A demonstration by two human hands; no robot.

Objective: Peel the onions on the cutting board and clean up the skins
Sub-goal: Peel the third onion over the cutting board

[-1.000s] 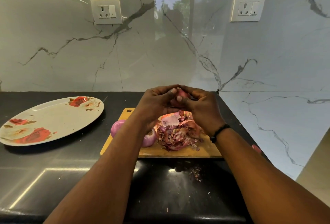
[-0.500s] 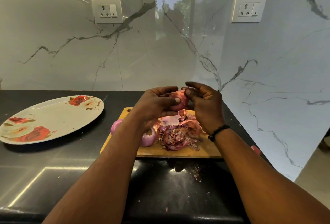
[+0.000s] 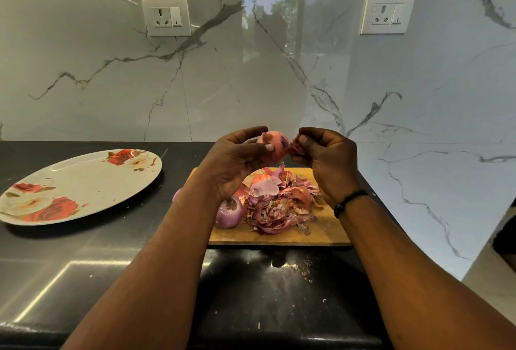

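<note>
Both hands are raised above the far edge of the wooden cutting board (image 3: 329, 233), working one small reddish onion (image 3: 272, 146) between them. The left hand (image 3: 237, 165) has its fingers and thumb curled round the onion, holding it steady in the air. The right hand (image 3: 326, 158) is just beside it, thumb and fingers pinching a loose flap of papery red skin (image 3: 293, 146) that hangs off the onion's right side.

Below them, a heap of purple and pink onion skins (image 3: 279, 204) covers the middle of the board. A peeled purple onion (image 3: 229, 212) sits at the heap's left edge, touching it, and a sliver of another one (image 3: 177, 194) shows near the board's left edge, mostly hidden by the left forearm. A large oval plate printed with red roses (image 3: 81, 185) lies well apart on the left side of the black countertop (image 3: 83, 260). A few skin crumbs (image 3: 305, 273) are scattered on the counter near the board's front edge.

This looks like the peeling step, with clean-up not yet begun. The next move probably calls for a steady pull of that flap away from the bulb while the left hand turns it, letting the strip drop onto the heap rather than the counter.
</note>
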